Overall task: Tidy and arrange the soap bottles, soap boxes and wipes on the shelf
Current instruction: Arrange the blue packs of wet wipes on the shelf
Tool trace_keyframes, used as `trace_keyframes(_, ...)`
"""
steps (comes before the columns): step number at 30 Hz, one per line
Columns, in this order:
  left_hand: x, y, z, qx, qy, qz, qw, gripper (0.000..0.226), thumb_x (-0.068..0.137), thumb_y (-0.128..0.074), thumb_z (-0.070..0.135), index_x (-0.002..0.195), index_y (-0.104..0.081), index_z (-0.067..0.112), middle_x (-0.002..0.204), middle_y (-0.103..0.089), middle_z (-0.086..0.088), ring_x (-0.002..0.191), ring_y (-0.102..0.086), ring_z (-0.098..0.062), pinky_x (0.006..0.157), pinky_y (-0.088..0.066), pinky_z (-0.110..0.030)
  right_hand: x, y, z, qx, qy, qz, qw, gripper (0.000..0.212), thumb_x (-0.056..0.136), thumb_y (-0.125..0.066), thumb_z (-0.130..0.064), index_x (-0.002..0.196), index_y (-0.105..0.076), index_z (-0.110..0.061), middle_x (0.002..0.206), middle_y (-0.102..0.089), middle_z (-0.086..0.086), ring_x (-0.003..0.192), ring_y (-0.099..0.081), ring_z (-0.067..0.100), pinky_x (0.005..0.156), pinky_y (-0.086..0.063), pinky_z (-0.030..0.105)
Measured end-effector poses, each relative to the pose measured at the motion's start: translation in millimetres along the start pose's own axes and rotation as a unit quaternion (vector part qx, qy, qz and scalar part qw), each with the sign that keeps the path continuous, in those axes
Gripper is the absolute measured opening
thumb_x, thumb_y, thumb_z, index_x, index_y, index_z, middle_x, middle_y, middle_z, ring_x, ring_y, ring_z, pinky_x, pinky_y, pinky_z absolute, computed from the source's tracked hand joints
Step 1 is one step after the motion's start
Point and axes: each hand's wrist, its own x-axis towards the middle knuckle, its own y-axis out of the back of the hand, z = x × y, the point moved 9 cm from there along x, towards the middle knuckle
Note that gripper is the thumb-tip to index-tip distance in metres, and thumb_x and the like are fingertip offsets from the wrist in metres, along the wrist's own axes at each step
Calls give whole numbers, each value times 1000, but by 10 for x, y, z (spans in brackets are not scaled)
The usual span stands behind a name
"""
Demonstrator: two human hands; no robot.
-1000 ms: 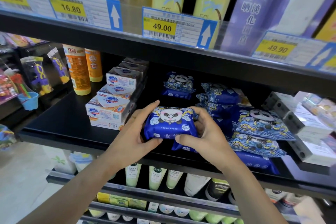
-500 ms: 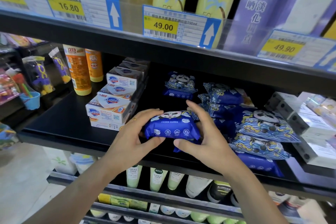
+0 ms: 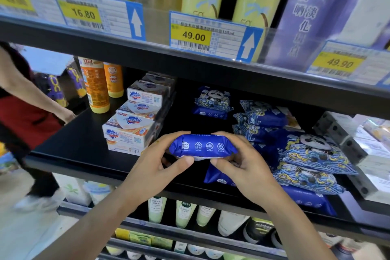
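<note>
I hold a blue pack of wipes (image 3: 202,147) flat just above the black shelf (image 3: 80,145), its blue edge facing me. My left hand (image 3: 157,167) grips its left end and my right hand (image 3: 242,164) grips its right end, fingers curled over the top. Another blue pack (image 3: 217,177) lies on the shelf under my right hand. More panda-printed wipes packs (image 3: 312,154) are piled to the right, and one stack (image 3: 212,102) stands at the back. Stacked soap boxes (image 3: 130,131) sit to the left, with two orange soap bottles (image 3: 95,86) behind them.
Another person in a red top (image 3: 23,116) stands at the left, a hand near the shelf's end. Grey and white boxes (image 3: 363,154) fill the shelf's right side. Price tags (image 3: 211,36) line the upper shelf edge. Pale green tubes (image 3: 183,213) stand on the lower shelf.
Both hands tipped the wipes pack from panda face toward me to lying flat with its edge toward me. A person has come into view at the left.
</note>
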Motion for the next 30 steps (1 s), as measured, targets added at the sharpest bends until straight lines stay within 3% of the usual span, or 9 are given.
trace_keyframes(6, 6, -8, -4, 11, 13, -3, 1000, 49, 89, -68, 62, 134, -56, 50, 116, -71, 17, 95, -67, -15, 73, -49, -16, 21, 49, 57, -14, -28, 20, 999, 44, 95, -76, -23, 127, -63, -52, 99, -61, -13, 70, -53, 7, 72, -47, 18)
trace_keyframes(10, 2, 30, -119, 13, 54, 12, 998, 46, 83, -70, 71, 126, -58, 57, 87, -67, 10, 76, -59, -7, 65, -45, -18, 20, 69, 66, -37, -45, 24, 998, 34, 95, -75, -30, 124, -66, -46, 71, -54, -22, 63, -46, 6, 62, -40, 14)
trace_keyframes(13, -4, 56, -156, 6, 66, 26, 997, 43, 88, -68, 69, 127, -61, 52, 77, -61, 14, 69, -48, -4, 63, -41, -15, -2, 60, 24, -46, -48, 18, 998, 27, 93, -75, -38, 117, -67, -49, 60, -48, -16, 59, -43, 7, 58, -38, 16)
trace_keyframes(17, -25, 36, -131, -22, 88, 20, 996, 48, 88, -65, 62, 130, -64, 40, 91, -70, 28, 73, -54, -3, 70, -46, -13, -21, 41, -28, -54, -39, 16, 998, 24, 93, -72, -44, 114, -66, -55, 59, -45, -11, 58, -41, 7, 57, -37, 17)
trace_keyframes(20, -27, 9, -154, -57, 96, 3, 994, 52, 89, -65, 71, 133, -63, 44, 121, -73, 18, 104, -69, -17, 94, -58, -42, -32, 5, -105, -52, -25, 19, 998, 25, 94, -72, -39, 114, -65, -52, 65, -55, -18, 58, -41, 4, 58, -38, 15)
trace_keyframes(22, -28, 31, -164, -86, 105, 13, 991, 53, 88, -66, 71, 132, -65, 43, 126, -74, 13, 115, -69, -22, 102, -55, -51, -36, -16, -135, -51, -13, 23, 998, 41, 92, -76, -34, 125, -59, -52, 86, -67, -24, 58, -45, 4, 61, -42, 15)
trace_keyframes(24, -31, 54, -158, -109, 116, 21, 987, 50, 89, -69, 68, 128, -68, 38, 123, -76, 12, 115, -71, -17, 104, -55, -49, -46, -10, -127, -57, -5, 30, 998, 69, 88, -81, -30, 142, -46, -55, 104, -68, -20, 59, -49, 5, 68, -50, 19)
trace_keyframes(27, -34, 43, -168, -108, 121, 14, 987, 52, 85, -68, 69, 126, -69, 36, 121, -77, 9, 113, -72, -19, 103, -55, -50, -75, 2, -118, -76, -6, 20, 997, 100, 83, -86, -28, 151, -24, -64, 97, -69, -1, 58, -52, 8, 73, -54, 27)
trace_keyframes(30, -40, 21, -152, -112, 127, 9, 986, 53, 84, -66, 69, 125, -70, 35, 120, -77, 9, 113, -73, -17, 103, -56, -49, -111, -10, -160, -92, -6, 0, 996, 114, 80, -89, -29, 149, -10, -73, 100, -69, 5, 61, -56, 14, 74, -57, 39)
